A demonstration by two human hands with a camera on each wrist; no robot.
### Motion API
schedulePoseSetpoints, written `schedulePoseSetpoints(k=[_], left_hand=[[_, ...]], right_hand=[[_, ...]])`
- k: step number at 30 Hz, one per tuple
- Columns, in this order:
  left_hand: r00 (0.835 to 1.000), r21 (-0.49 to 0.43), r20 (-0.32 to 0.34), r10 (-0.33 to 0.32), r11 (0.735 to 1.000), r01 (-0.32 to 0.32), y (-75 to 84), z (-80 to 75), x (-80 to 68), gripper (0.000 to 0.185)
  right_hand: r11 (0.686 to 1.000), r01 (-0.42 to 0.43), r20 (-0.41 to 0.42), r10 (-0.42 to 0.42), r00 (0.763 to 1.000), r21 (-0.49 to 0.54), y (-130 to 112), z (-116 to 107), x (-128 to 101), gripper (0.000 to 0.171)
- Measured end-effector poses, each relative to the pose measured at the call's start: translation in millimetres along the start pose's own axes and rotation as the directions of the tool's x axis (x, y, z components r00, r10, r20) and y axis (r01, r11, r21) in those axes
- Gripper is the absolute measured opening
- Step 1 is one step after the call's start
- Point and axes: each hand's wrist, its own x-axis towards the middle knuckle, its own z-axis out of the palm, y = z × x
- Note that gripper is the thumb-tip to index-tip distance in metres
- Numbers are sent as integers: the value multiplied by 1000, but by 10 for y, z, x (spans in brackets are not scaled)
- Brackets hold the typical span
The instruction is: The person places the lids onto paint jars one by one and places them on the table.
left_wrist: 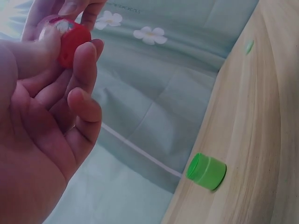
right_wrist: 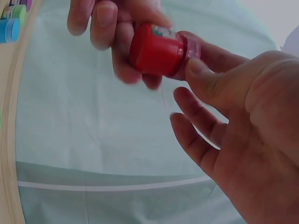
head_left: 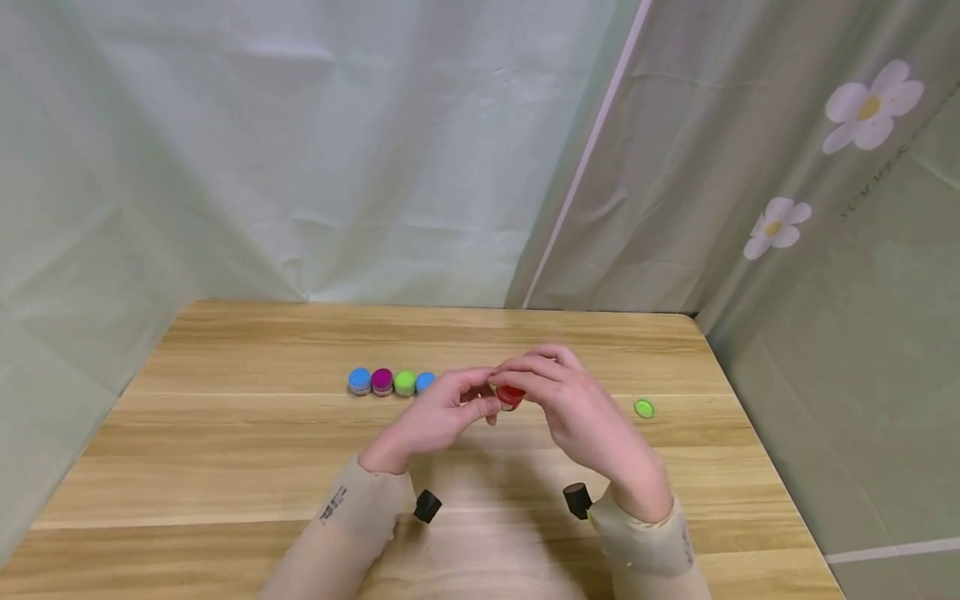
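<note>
Above the table, both hands meet at a small jar of red paint [right_wrist: 156, 50] with a label on its side. My left hand [head_left: 438, 417] grips the jar's red body between thumb and fingers. From the other side, my right hand [head_left: 581, 417] pinches the jar's pinkish see-through lid end [right_wrist: 191, 49] with thumb and index finger, its other fingers spread away. The jar lies tilted sideways in the right wrist view. Below the hands, a lidless green jar [left_wrist: 208, 171] stands on the table, hidden behind the hands in the head view.
A row of small jars stands left of the hands: blue [head_left: 360, 381], purple [head_left: 382, 381], green [head_left: 405, 382] and another blue [head_left: 424, 381]. A green lid [head_left: 644, 408] lies to the right on the wooden table [head_left: 225, 467]. A pale curtain [head_left: 375, 167] hangs behind.
</note>
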Motion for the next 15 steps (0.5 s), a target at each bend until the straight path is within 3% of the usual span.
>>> schedulePoseSetpoints(k=[7, 10, 15], left_hand=[[999, 5, -48, -23, 1000, 23, -8, -9, -7, 28], [997, 23, -73, -26, 999, 28, -1, -10, 4, 30], [990, 35, -134, -52, 998, 57, 1, -6, 10, 37]], right_hand=[[998, -57, 32, 56, 998, 16, -16, -38, -17, 35], [988, -153, 52, 153, 987, 9, -35, -38, -26, 29], [945, -325, 40, 326, 945, -28, -70, -12, -18, 36]])
